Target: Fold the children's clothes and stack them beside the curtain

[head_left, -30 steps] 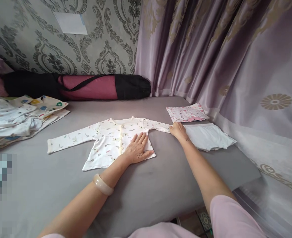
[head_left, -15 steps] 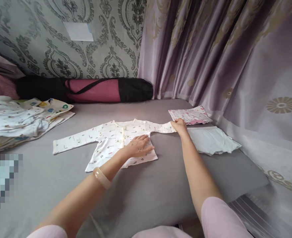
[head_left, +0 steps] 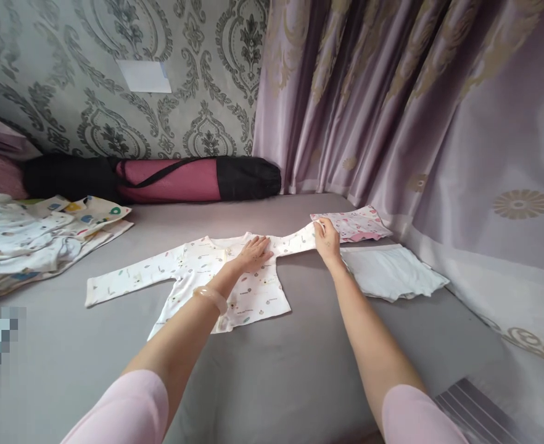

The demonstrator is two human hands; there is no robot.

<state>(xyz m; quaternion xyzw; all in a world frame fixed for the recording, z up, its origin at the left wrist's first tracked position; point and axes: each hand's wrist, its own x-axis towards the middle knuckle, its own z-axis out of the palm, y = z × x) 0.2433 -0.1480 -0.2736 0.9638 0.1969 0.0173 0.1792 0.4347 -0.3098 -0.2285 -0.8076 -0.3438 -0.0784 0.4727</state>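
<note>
A small white baby shirt with a scattered print lies spread out, front up, on the grey sheet. Its left-hand sleeve stretches out flat across the sheet. My left hand rests flat on the upper chest near the shoulder, fingers extended; a pale bangle circles that wrist. My right hand pinches the cuff end of the other sleeve, which is drawn out straight and slightly raised. My left forearm hides part of the shirt's front.
Beyond my right hand lie a folded pink-print garment and a folded pale garment. Piled clothes sit at the left. A black and pink rolled bag lies along the wall, with purple curtains at the right.
My left hand has slid up the shirt from the lower chest towards the shoulder. My right hand still grips the cuff, and that sleeve now angles up more. The view has tilted slightly.
</note>
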